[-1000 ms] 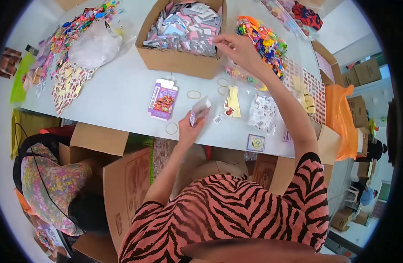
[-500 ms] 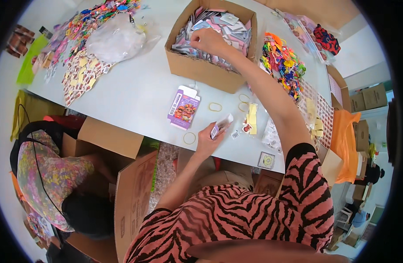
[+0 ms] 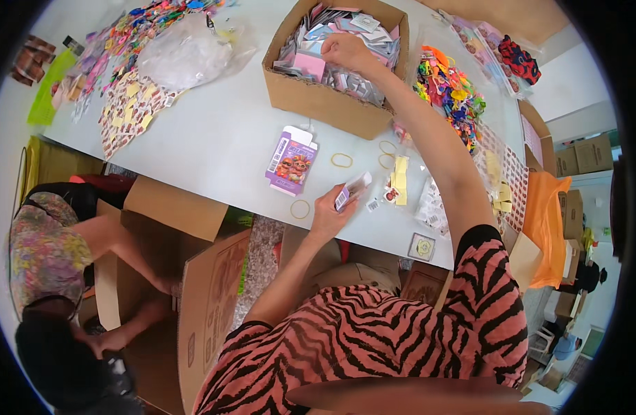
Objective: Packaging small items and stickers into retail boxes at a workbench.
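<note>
The right hand [image 3: 349, 53] is inside the cardboard box [image 3: 318, 102], fingertips at a pink packet [image 3: 309, 66]; whether its grip has closed on the packet cannot be told. The left hand [image 3: 329, 216], its grip holding a small carton [image 3: 356, 191], is on the near side of the cardboard box. On the surface [image 3: 214, 155], a purple printed box [image 3: 292, 164] lies in front of the cardboard box, coloured trinkets [image 3: 457, 98] to the right of it.

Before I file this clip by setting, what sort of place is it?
Probably a packing workshop: a cardboard box crammed with flat packets, a heap of small colourful items on the table, and a co-worker bent over another open carton.
</note>
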Demonstrator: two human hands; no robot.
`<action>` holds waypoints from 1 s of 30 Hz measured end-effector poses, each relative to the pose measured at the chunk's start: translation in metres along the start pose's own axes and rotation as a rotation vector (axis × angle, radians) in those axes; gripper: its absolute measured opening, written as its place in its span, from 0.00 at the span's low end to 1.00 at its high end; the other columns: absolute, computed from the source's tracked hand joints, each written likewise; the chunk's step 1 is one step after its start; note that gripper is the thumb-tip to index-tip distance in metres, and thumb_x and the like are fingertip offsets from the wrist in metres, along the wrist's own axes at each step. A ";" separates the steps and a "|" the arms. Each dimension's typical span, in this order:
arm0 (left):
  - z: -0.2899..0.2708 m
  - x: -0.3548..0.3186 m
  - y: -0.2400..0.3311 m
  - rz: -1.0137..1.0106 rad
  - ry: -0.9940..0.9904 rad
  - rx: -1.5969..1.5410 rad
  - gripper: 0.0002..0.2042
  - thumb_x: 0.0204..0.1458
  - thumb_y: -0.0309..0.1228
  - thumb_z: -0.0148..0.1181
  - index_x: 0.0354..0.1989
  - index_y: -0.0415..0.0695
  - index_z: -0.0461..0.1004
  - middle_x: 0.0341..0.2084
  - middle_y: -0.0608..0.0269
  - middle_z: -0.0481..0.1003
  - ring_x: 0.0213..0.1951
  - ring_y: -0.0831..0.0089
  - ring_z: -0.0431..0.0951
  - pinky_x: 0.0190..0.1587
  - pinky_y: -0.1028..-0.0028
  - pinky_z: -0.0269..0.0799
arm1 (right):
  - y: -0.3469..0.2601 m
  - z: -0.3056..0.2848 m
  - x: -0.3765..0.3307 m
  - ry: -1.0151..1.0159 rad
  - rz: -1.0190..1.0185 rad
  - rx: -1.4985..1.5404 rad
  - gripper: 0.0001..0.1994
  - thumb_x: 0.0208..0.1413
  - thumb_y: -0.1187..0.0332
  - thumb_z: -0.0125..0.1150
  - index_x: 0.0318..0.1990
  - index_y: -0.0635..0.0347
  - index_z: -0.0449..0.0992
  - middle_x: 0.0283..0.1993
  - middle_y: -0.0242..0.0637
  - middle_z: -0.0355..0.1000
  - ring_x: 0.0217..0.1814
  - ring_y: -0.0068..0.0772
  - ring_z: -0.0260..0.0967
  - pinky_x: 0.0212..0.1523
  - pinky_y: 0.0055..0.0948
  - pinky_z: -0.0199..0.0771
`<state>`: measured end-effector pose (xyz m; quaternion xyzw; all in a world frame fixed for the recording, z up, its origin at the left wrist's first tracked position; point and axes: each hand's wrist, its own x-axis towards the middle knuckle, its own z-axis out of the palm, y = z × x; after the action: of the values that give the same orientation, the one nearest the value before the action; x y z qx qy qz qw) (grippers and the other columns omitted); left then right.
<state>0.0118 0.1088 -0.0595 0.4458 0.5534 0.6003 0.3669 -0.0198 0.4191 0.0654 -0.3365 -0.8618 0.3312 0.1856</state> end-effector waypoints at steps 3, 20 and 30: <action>0.001 0.000 -0.006 0.002 -0.014 -0.005 0.12 0.45 0.24 0.62 0.40 0.34 0.73 0.27 0.60 0.78 0.29 0.85 0.72 0.32 0.79 0.70 | 0.010 -0.004 -0.011 -0.096 0.172 0.206 0.10 0.39 0.66 0.61 0.31 0.56 0.80 0.23 0.35 0.75 0.21 0.24 0.71 0.27 0.26 0.72; 0.009 0.003 -0.023 0.050 0.029 -0.044 0.09 0.45 0.27 0.63 0.32 0.37 0.72 0.16 0.59 0.70 0.19 0.78 0.66 0.23 0.75 0.65 | -0.012 -0.041 -0.059 0.317 -0.062 -0.061 0.14 0.47 0.57 0.65 0.27 0.59 0.77 0.19 0.30 0.70 0.22 0.20 0.65 0.26 0.24 0.65; -0.011 0.000 -0.004 -0.099 -0.116 -0.177 0.17 0.45 0.23 0.64 0.45 0.36 0.73 0.35 0.62 0.78 0.37 0.81 0.75 0.42 0.78 0.71 | -0.085 -0.071 -0.244 -0.078 -0.053 0.379 0.08 0.55 0.68 0.59 0.34 0.65 0.74 0.26 0.27 0.68 0.27 0.14 0.64 0.28 0.17 0.64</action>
<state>0.0014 0.1056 -0.0637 0.4179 0.4973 0.6011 0.4655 0.1521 0.2325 0.1515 -0.2594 -0.7991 0.4954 0.2207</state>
